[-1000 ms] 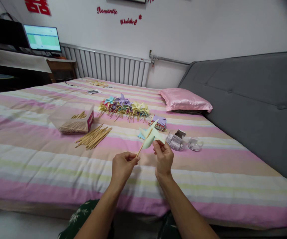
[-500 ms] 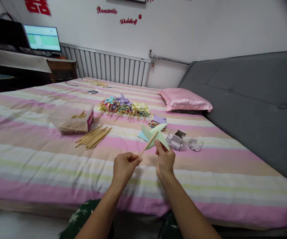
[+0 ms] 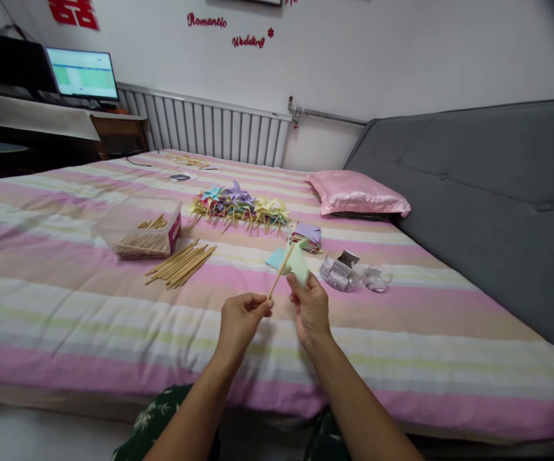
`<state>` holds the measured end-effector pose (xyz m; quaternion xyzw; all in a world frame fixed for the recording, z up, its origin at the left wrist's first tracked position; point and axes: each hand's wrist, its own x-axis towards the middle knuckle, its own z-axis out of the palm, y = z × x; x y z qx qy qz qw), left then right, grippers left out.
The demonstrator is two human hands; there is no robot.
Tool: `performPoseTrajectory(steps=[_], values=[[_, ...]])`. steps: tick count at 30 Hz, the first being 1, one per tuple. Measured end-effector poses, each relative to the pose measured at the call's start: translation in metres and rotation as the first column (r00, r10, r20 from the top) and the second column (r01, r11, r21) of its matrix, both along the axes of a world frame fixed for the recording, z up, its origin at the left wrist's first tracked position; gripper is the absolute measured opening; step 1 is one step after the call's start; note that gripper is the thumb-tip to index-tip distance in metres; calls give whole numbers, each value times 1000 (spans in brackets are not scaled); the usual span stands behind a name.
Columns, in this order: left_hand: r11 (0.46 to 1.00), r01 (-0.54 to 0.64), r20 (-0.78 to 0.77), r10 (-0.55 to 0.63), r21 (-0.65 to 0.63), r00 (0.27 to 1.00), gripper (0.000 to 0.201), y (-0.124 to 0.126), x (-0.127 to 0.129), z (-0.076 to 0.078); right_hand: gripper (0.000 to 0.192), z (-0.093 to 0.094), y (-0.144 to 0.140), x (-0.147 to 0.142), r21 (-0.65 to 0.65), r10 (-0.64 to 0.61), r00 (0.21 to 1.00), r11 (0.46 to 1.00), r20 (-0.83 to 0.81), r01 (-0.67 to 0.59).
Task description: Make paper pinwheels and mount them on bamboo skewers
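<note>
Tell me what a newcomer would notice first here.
Probably the pile of colorful pinwheels on the bed. Nearer, the left hand holds a pale green pinwheel by its stick, the right hand by its paper. A shiny pink pillow lies by the gray headboard.

- White wall (image 3: 401, 57), red lettering (image 3: 207, 21) reading "Romantic" and "Wedding"
- Pale radiator (image 3: 204, 131) below, pipe (image 3: 334, 115) running right
- Bed (image 3: 113, 339), pastel-striped cover
- Grey tufted headboard (image 3: 488, 198), right
- Desk (image 3: 120, 131), far left: dark screen (image 3: 10, 63), lit screen (image 3: 84, 73)
- Pale floor (image 3: 17, 432), lower left
- Soft, dim light
</note>
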<state>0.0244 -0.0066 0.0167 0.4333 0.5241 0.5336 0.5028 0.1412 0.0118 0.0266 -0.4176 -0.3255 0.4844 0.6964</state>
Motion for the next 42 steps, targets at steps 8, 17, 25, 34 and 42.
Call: performPoseTrajectory(steps=[8,17,25,34,42], values=[[994,39,256,-11,-103,967,30,-3,-2,10,29,-1,-8,-7,150,-134,983,982,124,115],[993,84,237,-62,-86,969,30,-3,0,4,32,-1,-7,-6,6,64,998,998,10,-65],[991,101,233,-78,-85,969,27,-3,2,1,26,-1,-4,-4,9,61,997,998,-42,-60],[987,114,184,-91,-117,979,25,-3,4,4,26,1,3,8,21,-85,995,996,-53,86],[982,129,153,-108,-139,982,22,-5,5,5,29,-1,5,13,-4,-143,989,990,-26,143]])
